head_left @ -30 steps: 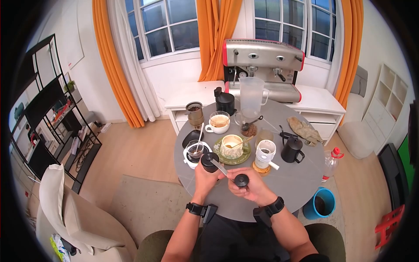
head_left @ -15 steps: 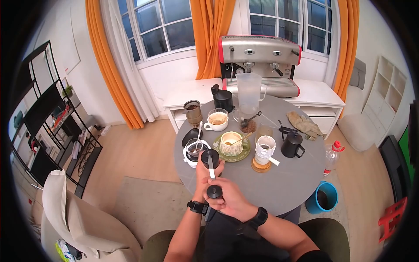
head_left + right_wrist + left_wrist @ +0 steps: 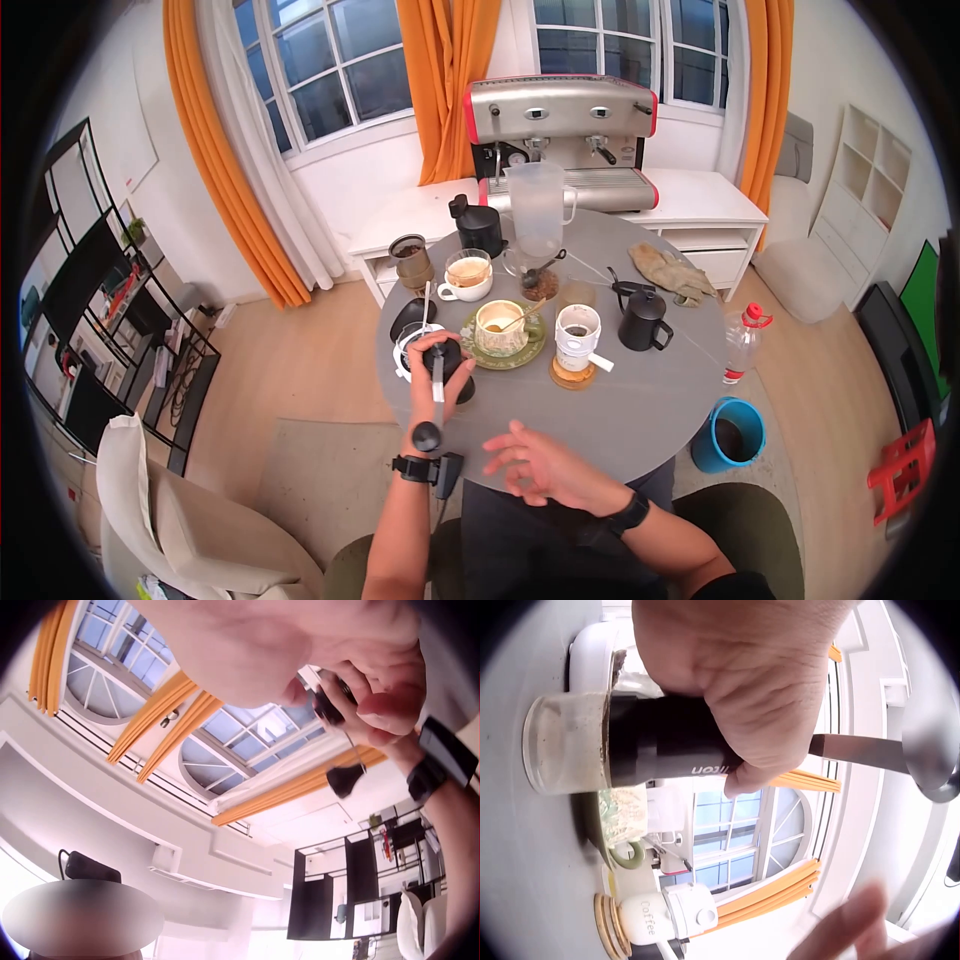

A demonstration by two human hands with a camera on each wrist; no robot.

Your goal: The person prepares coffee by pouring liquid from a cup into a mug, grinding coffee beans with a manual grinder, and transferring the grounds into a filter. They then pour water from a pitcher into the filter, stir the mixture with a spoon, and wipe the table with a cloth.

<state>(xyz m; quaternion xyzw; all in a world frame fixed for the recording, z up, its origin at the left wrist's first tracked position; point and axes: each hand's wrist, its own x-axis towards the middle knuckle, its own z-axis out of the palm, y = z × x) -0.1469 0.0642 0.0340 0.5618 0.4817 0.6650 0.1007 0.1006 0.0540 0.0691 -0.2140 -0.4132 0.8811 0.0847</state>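
My left hand (image 3: 432, 372) grips the grinder (image 3: 447, 365) round its black body, upright at the near left edge of the worktop (image 3: 640, 400). The crank (image 3: 436, 385) points toward me, knob (image 3: 426, 436) hanging past the edge (nothing touching it). My right hand (image 3: 540, 465) is off the knob, fingers spread and relaxed, holding nothing, just beside it. Green saucer (image 3: 470, 345) with cup sits just behind the grinder.

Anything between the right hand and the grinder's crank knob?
Nothing visible. The right hand hangs open above the table edge, apart from the crank knob, with only bare gap between them. The left hand grips the grinder body.
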